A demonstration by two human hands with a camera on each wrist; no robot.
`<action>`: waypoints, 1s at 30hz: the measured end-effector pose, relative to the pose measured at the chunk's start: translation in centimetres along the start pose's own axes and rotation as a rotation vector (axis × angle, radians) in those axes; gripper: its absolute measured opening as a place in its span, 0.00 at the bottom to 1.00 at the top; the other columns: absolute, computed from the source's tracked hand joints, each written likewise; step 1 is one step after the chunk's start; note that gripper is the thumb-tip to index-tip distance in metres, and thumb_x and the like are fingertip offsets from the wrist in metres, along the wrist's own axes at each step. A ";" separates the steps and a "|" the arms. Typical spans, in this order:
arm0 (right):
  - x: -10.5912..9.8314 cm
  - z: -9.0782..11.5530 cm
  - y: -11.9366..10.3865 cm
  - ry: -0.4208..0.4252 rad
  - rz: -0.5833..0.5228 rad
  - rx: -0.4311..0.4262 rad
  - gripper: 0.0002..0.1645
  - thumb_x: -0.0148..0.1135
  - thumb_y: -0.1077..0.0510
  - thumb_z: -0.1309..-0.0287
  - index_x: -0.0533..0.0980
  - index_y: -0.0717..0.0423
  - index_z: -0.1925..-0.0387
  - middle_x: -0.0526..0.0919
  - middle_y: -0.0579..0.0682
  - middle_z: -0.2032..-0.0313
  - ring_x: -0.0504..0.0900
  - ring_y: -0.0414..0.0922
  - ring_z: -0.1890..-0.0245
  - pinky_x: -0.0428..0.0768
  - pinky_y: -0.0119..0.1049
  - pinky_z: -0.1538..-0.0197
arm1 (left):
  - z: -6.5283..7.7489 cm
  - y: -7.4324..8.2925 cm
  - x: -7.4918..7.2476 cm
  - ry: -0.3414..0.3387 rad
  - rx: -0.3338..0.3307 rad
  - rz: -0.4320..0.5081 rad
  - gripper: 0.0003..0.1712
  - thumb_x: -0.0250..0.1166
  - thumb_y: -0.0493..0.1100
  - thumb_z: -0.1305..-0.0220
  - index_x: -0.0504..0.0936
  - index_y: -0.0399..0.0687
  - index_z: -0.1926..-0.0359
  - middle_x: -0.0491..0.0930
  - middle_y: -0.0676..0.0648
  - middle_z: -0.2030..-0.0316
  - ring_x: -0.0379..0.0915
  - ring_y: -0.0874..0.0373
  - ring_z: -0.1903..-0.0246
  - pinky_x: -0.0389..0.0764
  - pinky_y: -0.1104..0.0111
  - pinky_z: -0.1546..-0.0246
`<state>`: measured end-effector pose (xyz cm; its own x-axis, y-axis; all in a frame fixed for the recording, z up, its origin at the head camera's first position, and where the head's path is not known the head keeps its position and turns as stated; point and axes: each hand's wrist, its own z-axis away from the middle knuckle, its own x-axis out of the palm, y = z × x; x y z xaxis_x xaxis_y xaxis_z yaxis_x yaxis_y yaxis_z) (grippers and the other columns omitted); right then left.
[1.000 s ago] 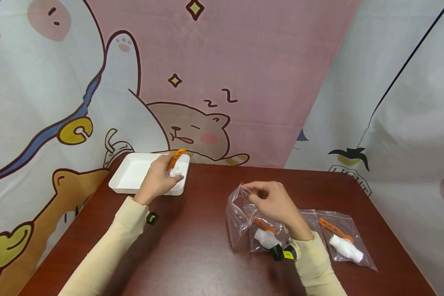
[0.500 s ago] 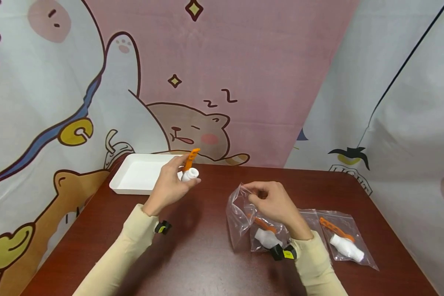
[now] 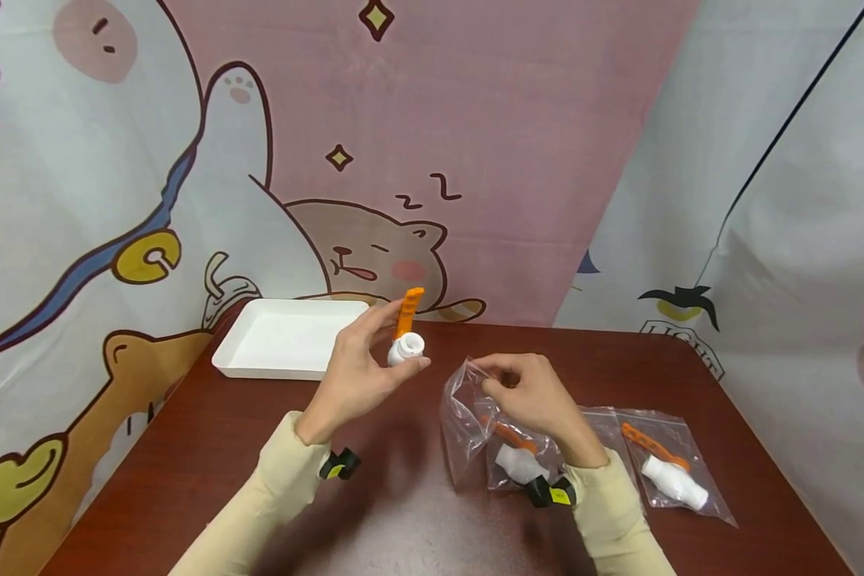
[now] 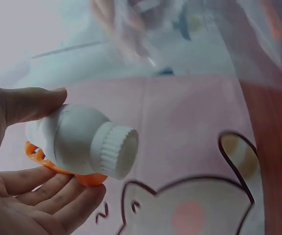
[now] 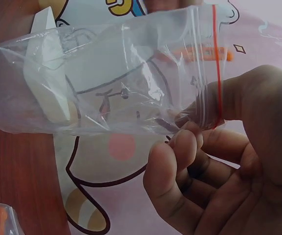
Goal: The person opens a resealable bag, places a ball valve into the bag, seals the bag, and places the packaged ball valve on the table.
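My left hand (image 3: 360, 372) holds a small white bottle-shaped plastic piece (image 3: 406, 349) and an orange plastic strip (image 3: 408, 312) together above the table. In the left wrist view the thumb presses the white piece (image 4: 79, 139) from one side. Fingers support the orange strip (image 4: 89, 180) from the other, and a ribbed collar faces outward. My right hand (image 3: 540, 396) pinches the mouth of a clear zip bag (image 3: 464, 440), which hangs to its left. Seen from the right wrist, the bag (image 5: 131, 83) has a red line along its mouth and nothing visible inside.
A shallow white tray (image 3: 277, 340) stands at the table's back left. Two zip bags lie on the right, each with a white piece and an orange strip: one bag (image 3: 540, 452) partly under my right arm, the other bag (image 3: 698, 448) farther right. A printed cloth (image 3: 533, 160) hangs behind.
My left hand has moved right, from over the tray toward the bag, carrying the white piece and orange strip. The right hand and its bag have stayed in place.
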<state>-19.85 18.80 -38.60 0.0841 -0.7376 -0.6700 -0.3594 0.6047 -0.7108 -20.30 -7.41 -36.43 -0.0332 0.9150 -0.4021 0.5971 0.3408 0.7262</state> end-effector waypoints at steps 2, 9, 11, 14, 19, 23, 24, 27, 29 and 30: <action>0.0 0.0 0.0 0.002 0.004 -0.008 0.19 0.62 0.64 0.41 0.87 0.47 0.51 0.79 0.43 0.78 0.71 0.39 0.81 0.67 0.31 0.79 | 0.1 0.9 0.4 -0.002 0.017 0.038 0.44 0.82 0.38 0.50 0.74 0.49 0.31 0.82 0.49 0.45 0.81 0.55 0.43 0.81 0.62 0.40; 0.1 0.0 -0.2 -0.008 0.006 -0.019 0.17 0.63 0.63 0.40 0.87 0.47 0.51 0.79 0.44 0.78 0.72 0.41 0.81 0.68 0.31 0.79 | 0.2 3.1 1.6 -0.011 0.048 0.164 0.44 0.82 0.36 0.51 0.75 0.49 0.32 0.82 0.49 0.44 0.81 0.55 0.44 0.80 0.66 0.39; 0.1 0.0 -0.3 -0.013 0.001 -0.016 0.16 0.64 0.62 0.39 0.87 0.48 0.51 0.79 0.44 0.77 0.72 0.41 0.80 0.68 0.31 0.79 | 0.2 3.6 2.0 -0.016 0.049 0.217 0.42 0.81 0.35 0.51 0.75 0.48 0.33 0.84 0.47 0.46 0.82 0.53 0.45 0.80 0.65 0.39; 0.1 0.0 -0.4 -0.016 -0.002 -0.014 0.14 0.65 0.61 0.38 0.87 0.49 0.52 0.80 0.44 0.77 0.72 0.41 0.80 0.70 0.31 0.77 | 0.2 4.0 2.7 -0.037 0.034 0.288 0.41 0.81 0.34 0.50 0.76 0.48 0.35 0.86 0.46 0.48 0.82 0.53 0.46 0.81 0.64 0.39; 0.2 0.1 -0.5 -0.022 -0.007 -0.033 0.10 0.69 0.56 0.36 0.87 0.49 0.54 0.76 0.43 0.78 0.71 0.40 0.79 0.70 0.31 0.74 | 0.4 3.9 3.8 -0.077 -0.017 0.346 0.40 0.81 0.34 0.51 0.76 0.49 0.36 0.86 0.46 0.49 0.82 0.55 0.46 0.81 0.63 0.39; 0.1 0.1 -0.5 -0.027 -0.010 -0.051 0.07 0.68 0.57 0.37 0.87 0.47 0.57 0.74 0.41 0.80 0.70 0.39 0.80 0.70 0.31 0.75 | 0.5 3.5 4.4 -0.111 -0.052 0.381 0.41 0.81 0.33 0.52 0.75 0.44 0.36 0.85 0.41 0.48 0.82 0.53 0.46 0.82 0.64 0.40; 0.0 0.1 -0.5 -0.027 -0.009 -0.055 0.08 0.68 0.57 0.37 0.87 0.47 0.57 0.75 0.41 0.80 0.70 0.39 0.80 0.70 0.31 0.74 | 0.5 3.4 4.5 -0.119 -0.062 0.384 0.41 0.82 0.33 0.53 0.75 0.43 0.36 0.85 0.41 0.48 0.82 0.53 0.46 0.82 0.64 0.41; -0.1 0.1 -0.4 -0.033 -0.014 -0.062 0.08 0.66 0.57 0.36 0.87 0.47 0.57 0.77 0.41 0.79 0.72 0.39 0.80 0.72 0.31 0.74 | 0.5 3.0 4.7 -0.137 -0.067 0.392 0.41 0.82 0.33 0.53 0.75 0.44 0.37 0.85 0.42 0.48 0.82 0.53 0.45 0.82 0.64 0.41; -0.2 0.1 -0.4 -0.038 -0.021 -0.059 0.08 0.65 0.58 0.36 0.87 0.47 0.57 0.78 0.42 0.78 0.73 0.40 0.79 0.73 0.31 0.74 | 0.6 2.8 4.9 -0.144 -0.060 0.396 0.41 0.82 0.32 0.54 0.75 0.46 0.37 0.85 0.44 0.49 0.82 0.52 0.45 0.82 0.64 0.41; -0.2 0.1 -0.3 -0.043 -0.028 -0.056 0.08 0.65 0.58 0.35 0.86 0.47 0.57 0.79 0.42 0.78 0.73 0.40 0.79 0.74 0.32 0.74 | 0.6 2.7 5.0 -0.144 -0.052 0.402 0.42 0.82 0.32 0.54 0.75 0.46 0.37 0.85 0.43 0.48 0.82 0.52 0.45 0.82 0.64 0.41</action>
<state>-19.65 18.78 -38.24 0.1339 -0.7397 -0.6594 -0.4075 0.5655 -0.7171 -18.34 -2.03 -36.82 0.3079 0.9391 -0.1526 0.4982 -0.0225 0.8668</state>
